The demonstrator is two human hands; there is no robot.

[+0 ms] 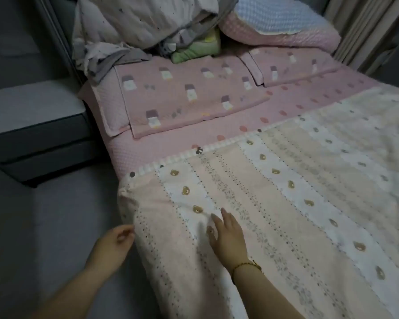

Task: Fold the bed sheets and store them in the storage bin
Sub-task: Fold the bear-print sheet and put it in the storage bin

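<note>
Pressing the sheet [286,215], right hand [228,238] lies flat; left hand [114,240] curls beside it.

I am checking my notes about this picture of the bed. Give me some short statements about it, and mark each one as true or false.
1. The right hand lies flat on the bear-patterned sheet. True.
2. The bear-patterned sheet is already folded small. False: it lies spread over the bed.
3. Two pink pillows lie at the head of the bed. True.
4. The right wrist is bare. False: it wears a bracelet.
5. The green folded cloth lies on the floor. False: it sits on the bed, behind the pillows.
</note>
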